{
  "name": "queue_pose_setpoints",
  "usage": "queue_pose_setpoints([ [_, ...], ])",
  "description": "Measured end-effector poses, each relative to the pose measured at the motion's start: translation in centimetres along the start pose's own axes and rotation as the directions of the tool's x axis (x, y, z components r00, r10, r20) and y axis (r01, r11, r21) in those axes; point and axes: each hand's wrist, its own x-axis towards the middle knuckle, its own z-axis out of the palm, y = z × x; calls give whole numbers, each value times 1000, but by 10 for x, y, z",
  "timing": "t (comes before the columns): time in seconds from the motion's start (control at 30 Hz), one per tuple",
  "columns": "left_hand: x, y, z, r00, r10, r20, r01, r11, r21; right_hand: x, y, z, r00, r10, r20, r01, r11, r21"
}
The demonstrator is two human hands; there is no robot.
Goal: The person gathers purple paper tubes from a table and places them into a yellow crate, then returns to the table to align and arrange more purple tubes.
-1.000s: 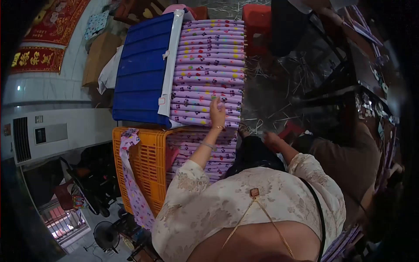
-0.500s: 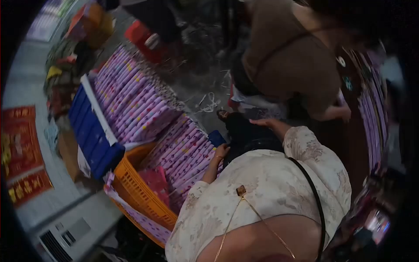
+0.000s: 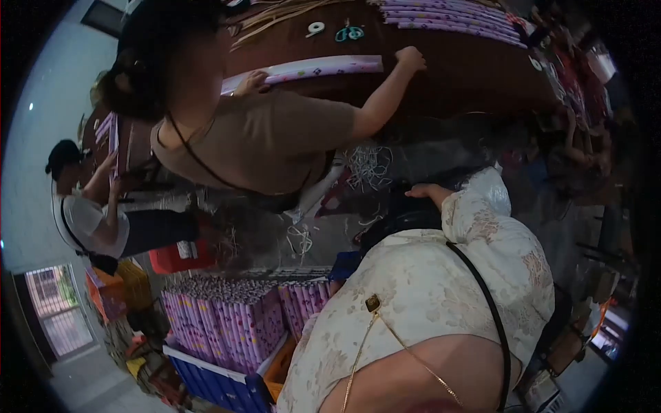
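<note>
Fingers of your right hand (image 3: 421,193) lie loosely together and flat on your dark-trousered thigh (image 3: 399,219), gripping nothing. Your left hand is hidden under your cream lace sleeve (image 3: 323,344), so you cannot tell how its fingers sit. Just below and left of that sleeve, lilac printed paper rolls (image 3: 227,320) stand packed on end beside a blue plastic crate (image 3: 213,382). Ahead, a person in a brown shirt (image 3: 268,138) presses both hands on a long lilac paper roll (image 3: 303,69) lying on the dark brown table (image 3: 475,76).
</note>
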Motion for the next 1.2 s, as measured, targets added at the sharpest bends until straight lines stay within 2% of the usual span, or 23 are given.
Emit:
queue_pose_setpoints([
  [0.03,-31,-40,-40,957,188,219,-189,982,-18,-4,19,7,1000,6,-19,-5,999,35],
  [0.07,-51,-94,-101,835,365,411,-367,927,-79,-1,43,19,985,-156,-72,165,976,143],
  [0.13,-56,-111,-175,402,620,673,-633,720,-285,9,98,46,872,-434,-228,486,823,293],
  [0.2,-45,-135,-199,-138,662,737,-719,445,-535,30,145,62,664,-634,-397,748,569,342],
  [0.23,-74,-150,-156,-393,606,692,-686,308,-659,66,132,68,987,-19,-159,40,991,130],
  [0.27,-85,-169,-175,-615,502,608,-610,187,-770,63,138,64,988,-18,-155,39,991,132],
  [0.3,-74,-159,-221,-965,6,263,-262,60,-963,61,148,63,982,-17,-186,53,980,194],
  [0.33,-25,-134,-272,-842,-502,-196,134,157,-978,52,155,64,977,-12,-211,67,965,254],
  [0.4,4,-137,-333,-810,-514,-283,152,282,-947,-17,133,32,951,-27,-308,114,956,270],
  [0.43,-1,-154,-345,-794,-552,-255,171,199,-965,-3,155,44,888,-85,-451,203,954,220],
  [0.47,-17,-170,-344,-628,-651,-426,328,275,-904,-2,167,41,908,-47,-416,172,948,269],
  [0.53,12,-180,-377,-713,-525,-464,533,23,-846,-11,188,40,960,-6,-280,115,921,372],
  [0.57,25,-176,-392,-718,-539,-441,522,3,-853,-20,199,34,979,-7,-206,93,906,413],
  [0.67,34,-180,-420,-632,-636,-443,620,-73,-781,-38,227,58,851,157,-500,106,883,458],
  [0.77,7,-196,-415,-498,-797,-342,640,-72,-765,-39,263,93,832,218,-509,68,872,484],
  [0.83,-1,-199,-442,-477,-780,-404,702,-62,-710,-40,277,115,859,229,-458,-27,914,405],
  [0.9,10,-190,-490,-470,-781,-410,768,-134,-626,-36,292,141,925,-43,-378,31,999,-37],
  [0.97,16,-191,-541,-456,-775,-439,828,-189,-527,-44,281,135,908,37,-418,28,989,148],
  [1.03,14,-201,-577,-335,-812,-478,909,-144,-392,-37,239,125,893,169,-417,61,874,483],
  [1.07,15,-205,-592,-292,-763,-576,886,10,-463,-35,218,114,888,230,-397,81,774,628],
  [1.13,25,-205,-630,-181,-797,-575,919,71,-387,-7,158,29,873,339,-351,137,520,843],
  [1.17,28,-209,-649,-94,-828,-553,939,112,-326,-46,167,80,865,385,-322,173,374,911],
  [1.2,27,-216,-663,-64,-819,-570,940,142,-309,-41,150,56,858,423,-290,214,218,952],
])
